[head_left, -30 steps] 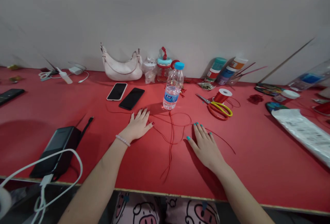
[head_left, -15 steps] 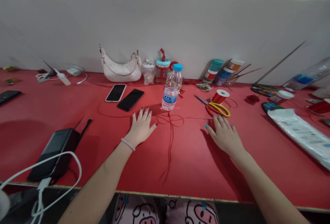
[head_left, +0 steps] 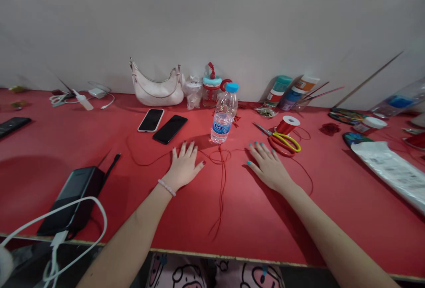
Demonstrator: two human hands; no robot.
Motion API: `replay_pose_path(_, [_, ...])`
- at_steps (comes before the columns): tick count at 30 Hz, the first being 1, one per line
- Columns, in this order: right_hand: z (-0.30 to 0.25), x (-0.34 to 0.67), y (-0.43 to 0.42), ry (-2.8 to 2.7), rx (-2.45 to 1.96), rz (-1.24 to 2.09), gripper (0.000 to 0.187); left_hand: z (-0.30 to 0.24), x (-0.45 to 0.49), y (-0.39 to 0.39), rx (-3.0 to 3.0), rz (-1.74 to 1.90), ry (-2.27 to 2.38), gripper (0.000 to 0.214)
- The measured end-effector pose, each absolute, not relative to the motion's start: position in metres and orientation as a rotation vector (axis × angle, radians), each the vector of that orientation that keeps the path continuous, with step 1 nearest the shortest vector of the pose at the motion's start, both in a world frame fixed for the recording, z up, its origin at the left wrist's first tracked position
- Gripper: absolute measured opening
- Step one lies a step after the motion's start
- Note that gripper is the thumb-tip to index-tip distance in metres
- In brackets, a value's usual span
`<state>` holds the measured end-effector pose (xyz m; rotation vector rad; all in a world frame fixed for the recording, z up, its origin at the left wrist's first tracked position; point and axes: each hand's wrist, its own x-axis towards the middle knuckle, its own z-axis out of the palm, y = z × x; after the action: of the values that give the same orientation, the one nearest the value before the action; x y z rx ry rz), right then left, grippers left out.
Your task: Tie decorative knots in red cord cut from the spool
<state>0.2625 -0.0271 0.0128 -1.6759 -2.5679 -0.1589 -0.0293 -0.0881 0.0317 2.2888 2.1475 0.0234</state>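
My left hand (head_left: 183, 166) lies palm down on the red worktop (head_left: 186, 221), fingers spread wide; my right hand (head_left: 269, 168) is flat too, its fingers slightly parted. The thin red cord (head_left: 222, 186) loops between them at mid-worktop, near the foot of a water bottle (head_left: 221, 128), and two strands trail towards the near edge. It runs under my left fingers and seems to pass under the right ones as well, where I can't follow it.

The bottle's blue label carries white lettering too small for me to read; clear water fills roughly its lower half under a blue cap. Behind it, by the far edge, a lidded jar (head_left: 211, 93) is partly hidden, and I can't make out its contents. Further right along that edge, the print on the green-capped bottle (head_left: 278, 91) is illegible, and a small clear bag (head_left: 266, 112) holds metallic-looking bits. Just beyond my right hand, yellow-and-red scissors (head_left: 283, 142) overlap a spool (head_left: 288, 125) of red thread.

At the right edge a silvery packet (head_left: 392, 168) with blurred print is cut off by my view. Near the front left corner sits a black power bank (head_left: 75, 199), a white cable looping over it.
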Motion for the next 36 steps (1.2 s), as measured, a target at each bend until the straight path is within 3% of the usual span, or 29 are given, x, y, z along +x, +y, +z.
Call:
replay_pose_path(2, [0.014, 0.257, -0.029, -2.674, -1.586, -0.084, 0.064, 0.031, -0.029, -0.088, 2.279, 0.021, 2.124, 0.065])
replay_pose_path(8, [0.016, 0.25, -0.03, -2.449, -1.897, -0.167, 0.075, 0.03, -0.035, -0.086, 2.104, 0.069, 2.412, 0.071])
replay_pose_path(14, [0.02, 0.239, -0.03, -2.677, -1.632, -0.033, 0.061, 0.033, -0.028, -0.088, 2.299, 0.032, 2.02, 0.065])
replay_pose_path(21, [0.02, 0.234, -0.027, -2.495, -1.788, -0.123, 0.062, 0.034, -0.032, -0.087, 2.138, 0.025, 2.235, 0.07])
replay_pose_path(28, [0.021, 0.22, -0.028, -2.743, -1.348, 0.006, 0.058, 0.033, -0.022, -0.09, 2.397, 0.062, 1.907, 0.065])
replay_pose_path(36, [0.016, 0.22, -0.032, -2.634, -1.622, -0.041, 0.065, 0.033, -0.023, -0.09, 2.236, 0.033, 2.033, 0.078])
